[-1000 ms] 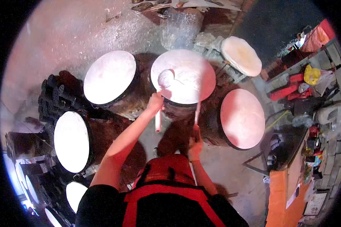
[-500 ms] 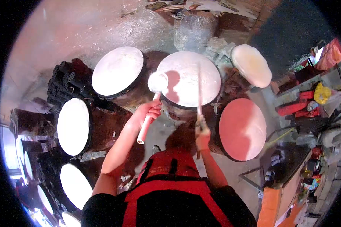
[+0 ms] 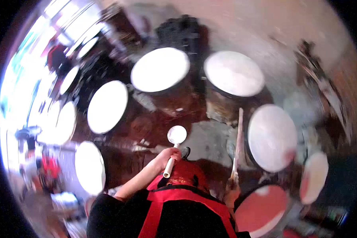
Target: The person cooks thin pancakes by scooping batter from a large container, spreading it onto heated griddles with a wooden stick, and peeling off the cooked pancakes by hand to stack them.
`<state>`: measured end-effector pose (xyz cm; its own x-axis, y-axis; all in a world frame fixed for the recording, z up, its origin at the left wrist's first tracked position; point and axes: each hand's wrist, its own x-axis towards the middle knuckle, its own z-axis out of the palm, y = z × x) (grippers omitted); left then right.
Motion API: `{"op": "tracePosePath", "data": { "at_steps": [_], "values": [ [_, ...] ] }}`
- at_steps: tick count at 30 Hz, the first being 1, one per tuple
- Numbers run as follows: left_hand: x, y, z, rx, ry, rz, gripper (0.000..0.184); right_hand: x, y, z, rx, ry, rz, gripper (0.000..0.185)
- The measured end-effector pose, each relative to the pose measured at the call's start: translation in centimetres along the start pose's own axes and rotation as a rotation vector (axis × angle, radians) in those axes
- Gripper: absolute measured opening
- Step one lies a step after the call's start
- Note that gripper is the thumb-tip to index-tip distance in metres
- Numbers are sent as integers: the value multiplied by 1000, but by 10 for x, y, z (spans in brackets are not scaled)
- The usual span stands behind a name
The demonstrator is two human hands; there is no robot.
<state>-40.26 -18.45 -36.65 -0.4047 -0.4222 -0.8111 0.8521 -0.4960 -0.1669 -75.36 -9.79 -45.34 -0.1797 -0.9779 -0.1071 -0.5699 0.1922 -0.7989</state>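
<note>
My left hand (image 3: 169,156) is closed around the pale handle of a ladle (image 3: 177,135), just in front of my red apron (image 3: 182,174). The ladle's round white bowl points away from me, over the dark floor area between the round tops. On the right, my right hand (image 3: 231,194) is blurred but closed on a long thin wooden stick (image 3: 238,139) that points forward. The stick's tip is close to a large round white-topped stand (image 3: 273,137). A reddish-lit round top (image 3: 261,210) lies just right of my right hand.
More white round tops ring me: one ahead (image 3: 160,69), one ahead right (image 3: 234,73), one at left (image 3: 108,107) and one nearer left (image 3: 90,167). A loose pale disc (image 3: 314,178) is at far right. Black blocks (image 3: 179,33) are stacked behind.
The view has swung left, so the round tops have shifted rightward. The ladle has left the central round top and come nearer my body. Both hands keep their hold.
</note>
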Motion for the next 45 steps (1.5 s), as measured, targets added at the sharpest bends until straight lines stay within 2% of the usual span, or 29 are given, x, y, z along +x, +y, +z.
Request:
{"op": "tracePosePath", "data": {
  "at_steps": [3,6,7,8,10,12,13,14,15,17,19,20,23,25,27,28,29,31,33,34,35,37,38,41,42,44,45],
  "values": [
    [-15,4,-33,-224,-60,86,12,46,-57,6,-70,-37,-132,52],
    [-48,29,-68,-232,-144,259,12,110,-78,67,240,-115,-399,46],
    [-63,41,-79,-214,-159,335,12,135,-80,91,217,-256,-368,44],
    [-81,47,-81,-199,-160,417,12,133,-152,91,85,-340,-436,33],
    [-103,66,-97,-355,-242,465,10,185,-137,162,278,-595,-165,21],
    [-119,94,-120,-470,-312,535,9,182,-209,221,150,-719,-429,20],
    [-126,98,-129,-511,-349,590,9,162,-257,234,112,-749,-669,23],
    [-133,104,-140,-559,-384,651,9,181,-248,283,-149,-660,-934,23],
    [-147,107,-143,-568,-307,768,9,166,-289,314,-175,-716,-865,24],
    [-178,102,-138,-595,-106,975,9,138,-363,355,-249,-949,-973,26],
    [-182,86,-154,-702,-78,1146,9,109,-400,400,-391,-1139,-1018,25],
    [-193,76,-164,-783,-73,1207,9,85,-414,423,-328,-1148,-1207,25],
    [-202,40,-185,-1044,-11,1351,11,35,-411,495,-296,-1278,-1468,22],
    [-193,6,-191,-1259,-6,1431,10,-17,-431,499,-322,-1423,-1629,23],
    [-178,-28,-194,-1403,83,1490,10,-60,-437,502,-163,-1489,-1793,24],
    [-176,-42,-191,-1504,113,1524,11,-85,-437,509,-208,-1554,-1895,23],
    [-165,-58,-196,-1590,206,1507,11,-107,-438,508,-207,-1555,-2012,23],
    [-153,-84,-193,-1781,221,1523,11,-140,-430,509,-163,-1527,-2193,24],
    [-133,-110,-196,-1932,127,1555,11,-165,-428,500,-135,-1586,-2214,26],
    [-126,-119,-191,-1960,117,1587,11,-174,-424,498,-120,-1529,-2281,22],
    [-117,-138,-196,-1935,-33,1617,11,-184,-417,500,-118,-1521,-2345,21],
    [-122,-149,-197,-1990,-186,1697,12,-207,-402,515,-104,-1498,-2473,18],
    [-121,-153,-202,-2017,-189,1714,12,-216,-398,521,-159,-1430,-2500,14],
    [-125,-163,-221,-2068,-214,1753,12,-246,-442,502,-603,-1361,-2564,18],
    [-126,-163,-226,-2063,-223,1758,11,-255,-464,496,-580,-1290,-2549,17],
    [-142,-162,-242,-2052,-228,1740,11,-271,-511,525,-50,-1378,-2465,18],
    [-156,-161,-247,-2055,-226,1708,11,-288,-555,532,-251,-1616,-2244,20]
  ]
}}
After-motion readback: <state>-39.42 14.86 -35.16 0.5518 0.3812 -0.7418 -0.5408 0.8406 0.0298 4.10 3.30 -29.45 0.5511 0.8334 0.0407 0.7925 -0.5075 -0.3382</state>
